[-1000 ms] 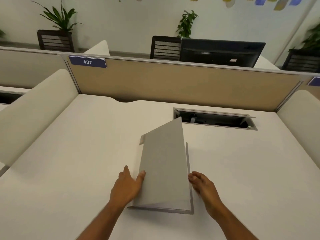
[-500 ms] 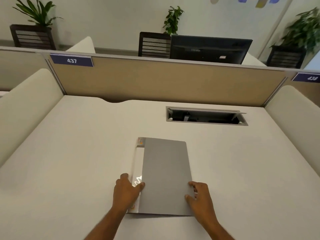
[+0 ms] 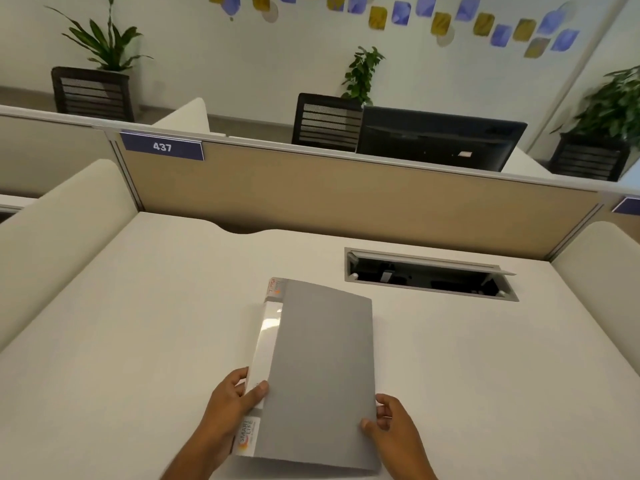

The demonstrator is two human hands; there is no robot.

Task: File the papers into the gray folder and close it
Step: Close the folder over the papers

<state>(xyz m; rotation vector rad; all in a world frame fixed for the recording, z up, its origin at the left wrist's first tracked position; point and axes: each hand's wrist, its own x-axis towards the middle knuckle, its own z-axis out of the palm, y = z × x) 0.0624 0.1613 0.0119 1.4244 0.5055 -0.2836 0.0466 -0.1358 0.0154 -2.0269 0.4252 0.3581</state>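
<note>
2 hands on 1 gray folder (image 3: 322, 372) here. It's closed, cover flat down, lying on the near middle of the white table (image 3: 138, 341) with its long side running away from the camera. Whatever papers are inside, I can't see them, the cover hides everything. Along the left edge there's a clear glossy spine strip with a white insert and a small orange logo label at each end.

Left hand (image 3: 232, 407) has its grip on that spine near the bottom, thumb lying on top by the cover edge and fingers curled round the outer side, so it's pinching the spine. Right hand (image 3: 391, 427) is at the near right corner, thumb tip pressed on the cover and fingers curled at the edge.

Further back on the right there's an open cable slot (image 3: 429, 275) in the table, well apart from the folder, dark inside. Tan divider (image 3: 346, 202) behind with a blue 437 tag (image 3: 161, 146).
</note>
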